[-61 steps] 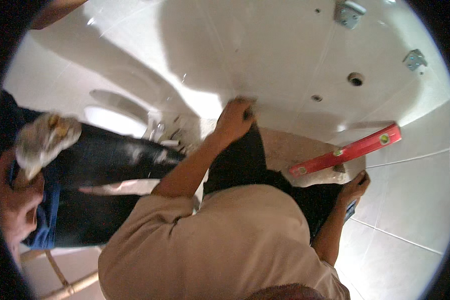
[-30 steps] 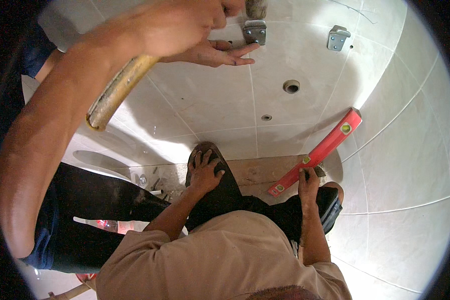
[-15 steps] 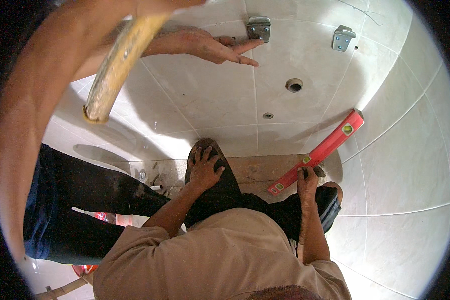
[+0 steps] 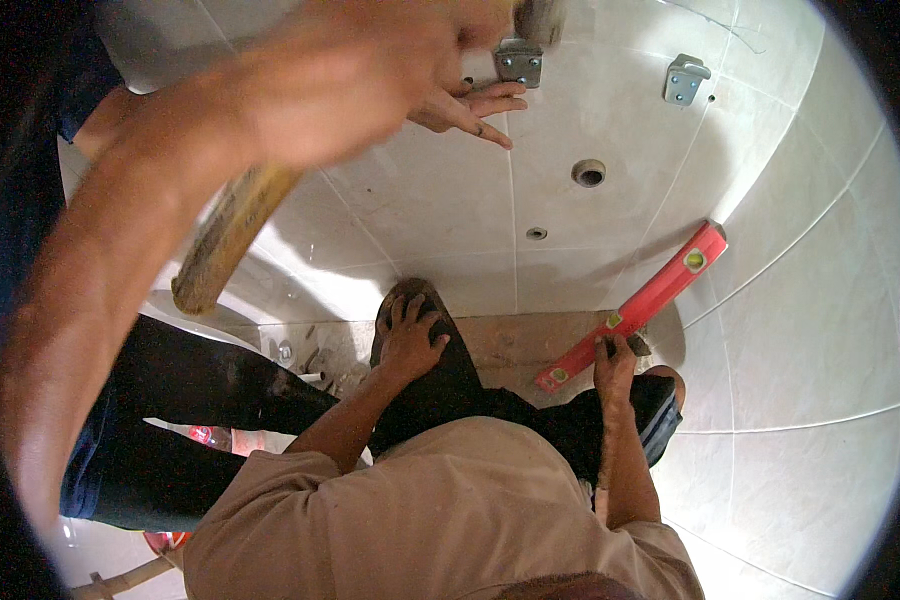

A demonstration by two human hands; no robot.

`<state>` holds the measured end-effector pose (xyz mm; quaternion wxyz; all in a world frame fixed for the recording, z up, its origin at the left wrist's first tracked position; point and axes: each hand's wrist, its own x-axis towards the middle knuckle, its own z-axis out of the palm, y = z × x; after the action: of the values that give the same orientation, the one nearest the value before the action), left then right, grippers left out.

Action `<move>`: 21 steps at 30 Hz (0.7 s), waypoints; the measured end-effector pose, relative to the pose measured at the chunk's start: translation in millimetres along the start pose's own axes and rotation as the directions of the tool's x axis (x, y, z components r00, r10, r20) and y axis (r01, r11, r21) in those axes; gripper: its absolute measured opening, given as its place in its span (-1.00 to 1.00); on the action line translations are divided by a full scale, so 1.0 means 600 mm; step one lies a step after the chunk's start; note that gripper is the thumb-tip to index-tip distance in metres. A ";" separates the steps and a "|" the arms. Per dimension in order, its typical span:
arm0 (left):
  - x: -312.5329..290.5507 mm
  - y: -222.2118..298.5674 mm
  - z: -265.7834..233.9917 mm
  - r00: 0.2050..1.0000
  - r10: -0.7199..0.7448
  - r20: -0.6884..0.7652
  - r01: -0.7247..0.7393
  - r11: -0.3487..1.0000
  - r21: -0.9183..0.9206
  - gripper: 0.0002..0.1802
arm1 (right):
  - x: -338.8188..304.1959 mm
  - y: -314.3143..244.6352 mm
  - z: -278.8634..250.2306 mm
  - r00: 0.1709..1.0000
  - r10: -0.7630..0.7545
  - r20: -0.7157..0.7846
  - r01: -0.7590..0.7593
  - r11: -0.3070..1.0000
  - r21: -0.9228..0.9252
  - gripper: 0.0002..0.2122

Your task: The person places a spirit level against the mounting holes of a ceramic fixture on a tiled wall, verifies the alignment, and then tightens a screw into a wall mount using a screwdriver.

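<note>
Left hand is laid flat over the left knee, fingers spread, nothing held; its forearm is angled up and inward from the tan sleeve. Right hand is placed at the lower half of the red spirit level, fingers bent, wrist nearly straight, forearm raised almost vertically in view. Whether the level is gripped or only touched cannot be told. The level is tilted, upper end to the right, near the wall corner; a small dark piece is seen just beside the right hand. At upper left, a wooden-handled tool is held in a co-worker's blurred hand, forearm across the view. The co-worker's other hand is held with fingers extended beside a metal bracket on the tiled wall.
</note>
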<state>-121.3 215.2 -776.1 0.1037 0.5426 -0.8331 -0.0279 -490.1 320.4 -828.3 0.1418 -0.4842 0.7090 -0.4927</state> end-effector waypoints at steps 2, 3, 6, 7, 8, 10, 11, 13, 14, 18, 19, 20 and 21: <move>0.006 0.008 -0.013 0.980 -0.041 0.193 0.042 0.999 -0.002 -0.40 | 0.002 0.002 -0.004 1.000 0.008 -0.011 -0.008 1.000 0.030 -0.78; 0.007 0.007 -0.006 0.981 -0.035 0.189 0.036 0.999 -0.003 -0.40 | 0.003 0.021 0.000 1.000 0.005 -0.024 -0.005 1.000 0.014 -0.78; 0.003 -0.004 0.007 0.999 -0.023 0.041 0.023 1.000 0.000 -0.40 | 0.004 0.017 0.006 1.000 0.017 -0.005 -0.017 1.000 -0.001 -0.78; 0.004 0.001 -0.001 0.991 -0.050 0.122 0.050 0.999 0.001 -0.40 | 0.004 0.014 0.004 0.999 0.037 0.016 -0.037 0.999 -0.009 -0.79; 0.006 0.005 -0.009 0.976 -0.077 0.203 0.077 0.997 0.006 -0.40 | 0.004 0.016 0.004 0.999 0.037 0.014 -0.037 0.999 -0.008 -0.79; 0.006 0.011 -0.017 0.973 -0.089 0.211 0.090 0.996 0.007 -0.40 | 0.002 0.026 0.007 1.000 0.009 -0.009 -0.009 1.000 -0.003 -0.80; 0.006 0.014 -0.020 0.970 -0.104 0.221 0.104 0.994 0.008 -0.41 | 0.002 0.034 0.010 1.000 0.009 -0.010 -0.009 1.000 -0.001 -0.80; 0.007 0.017 -0.022 0.970 -0.104 0.219 0.106 0.994 0.004 -0.41 | 0.003 0.041 0.013 0.999 -0.013 -0.034 0.012 1.000 -0.028 -0.81; 0.007 0.018 -0.021 0.970 -0.106 0.218 0.109 0.994 -0.001 -0.41 | 0.003 0.041 0.012 0.999 -0.014 -0.036 0.012 0.999 -0.031 -0.81; 0.002 0.018 -0.024 0.971 -0.107 0.216 0.109 0.994 0.004 -0.42 | 0.001 0.020 0.007 1.000 0.008 -0.016 -0.008 1.000 0.002 -0.79; 0.002 0.020 -0.025 0.971 -0.108 0.213 0.111 0.994 -0.005 -0.42 | 0.001 0.016 0.004 1.000 0.005 -0.020 -0.005 1.000 -0.004 -0.78; 0.003 0.021 -0.026 0.972 -0.108 0.210 0.114 0.993 -0.015 -0.42 | 0.002 0.022 0.005 1.000 0.006 -0.022 -0.006 1.000 -0.005 -0.78; 0.002 0.017 -0.019 0.972 -0.107 0.210 0.112 0.994 -0.016 -0.42 | 0.003 0.033 0.007 1.000 0.004 -0.022 -0.005 1.000 -0.028 -0.78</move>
<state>-128.9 219.1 -763.3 0.0215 0.5803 -0.8077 -0.1017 -498.9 317.5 -846.6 0.1285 -0.4791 0.7185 -0.4876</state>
